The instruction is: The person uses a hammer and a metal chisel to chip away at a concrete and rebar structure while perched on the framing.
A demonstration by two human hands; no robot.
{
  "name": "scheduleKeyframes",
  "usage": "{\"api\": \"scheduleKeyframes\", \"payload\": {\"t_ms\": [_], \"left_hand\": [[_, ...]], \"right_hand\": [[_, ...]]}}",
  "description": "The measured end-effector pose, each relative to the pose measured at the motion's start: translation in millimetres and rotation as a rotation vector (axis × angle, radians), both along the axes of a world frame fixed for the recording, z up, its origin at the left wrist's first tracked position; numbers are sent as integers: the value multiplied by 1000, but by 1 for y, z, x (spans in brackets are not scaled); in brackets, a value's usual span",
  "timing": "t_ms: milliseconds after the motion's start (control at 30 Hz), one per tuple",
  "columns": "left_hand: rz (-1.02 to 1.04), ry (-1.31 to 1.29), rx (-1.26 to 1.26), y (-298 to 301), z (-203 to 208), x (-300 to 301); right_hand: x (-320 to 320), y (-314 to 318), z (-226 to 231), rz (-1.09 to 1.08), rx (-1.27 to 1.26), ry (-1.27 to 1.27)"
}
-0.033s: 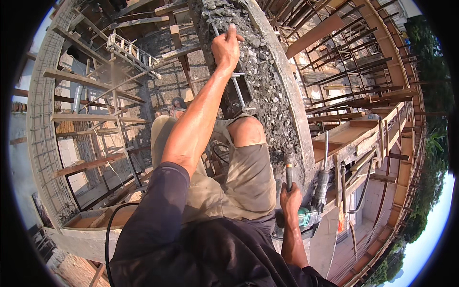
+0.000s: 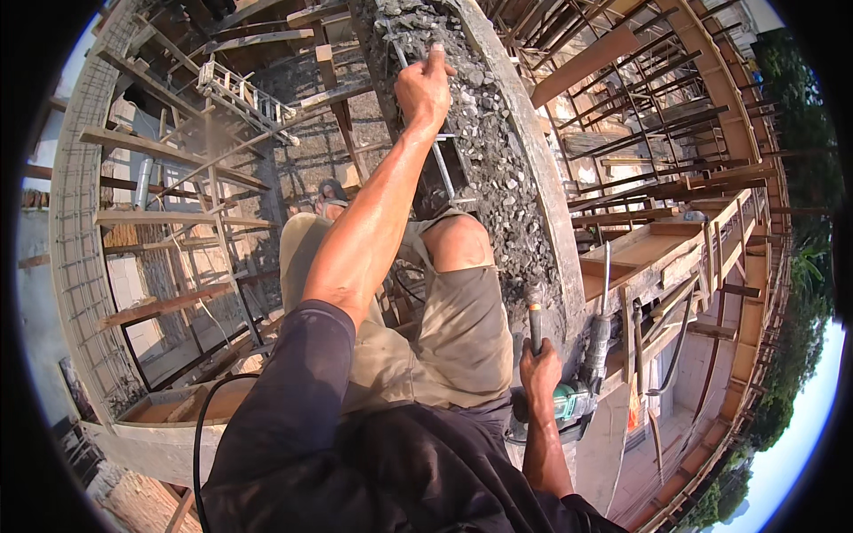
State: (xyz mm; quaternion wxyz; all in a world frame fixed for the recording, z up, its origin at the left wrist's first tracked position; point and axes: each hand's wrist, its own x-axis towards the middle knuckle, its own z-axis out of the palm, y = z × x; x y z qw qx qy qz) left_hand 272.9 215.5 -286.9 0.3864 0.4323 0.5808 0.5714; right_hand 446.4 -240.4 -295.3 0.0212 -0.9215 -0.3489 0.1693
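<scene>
My left hand (image 2: 425, 91) is closed at the far end of my reach, its thumb stretched up. A thin steel bar (image 2: 397, 50) runs into the fist. Under it lies a concrete beam top (image 2: 506, 191), broken into loose grey rubble. At the near end of the rubble my right hand (image 2: 540, 369) is wrapped round the dark handle of a hammer (image 2: 534, 302), whose dusty grey head points away from me. Just right of that hand rests a green and black demolition hammer (image 2: 576, 401), its long bit (image 2: 607, 277) pointing away from me.
Bare reinforcing steel (image 2: 444, 169) shows in a dark gap beside my knee. Timber props (image 2: 178, 158) cross a deep opening at left. Wooden formwork (image 2: 649, 244) and many bars stand at right. A black cable (image 2: 203, 426) loops by my left side.
My left hand has shifted very slightly to the right. The hammer's head has tipped a little to the left. Everything else stays the same.
</scene>
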Motion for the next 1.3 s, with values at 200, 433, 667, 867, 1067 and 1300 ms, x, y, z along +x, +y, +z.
{"api": "scheduleKeyframes", "payload": {"t_ms": [200, 433, 667, 867, 1067, 1300], "left_hand": [[-14, -84, -56, 6, 9, 1], [-70, -122, 18, -9, 6, -8], [-224, -261, 121, -30, -8, -26], [-5, -177, -63, -45, -58, -115], [69, -86, -103, -37, -60, -151], [73, -106, -170, -27, -62, -169]], "right_hand": [[6, -11, -1, 155, -101, -108], [11, -2, 0, 59, -18, -168], [29, -6, -19, 127, -189, -198], [40, 60, 15, 312, -376, -189], [-67, 266, 52, 434, 565, 404], [-155, 433, -46, 217, 961, 812]]}}
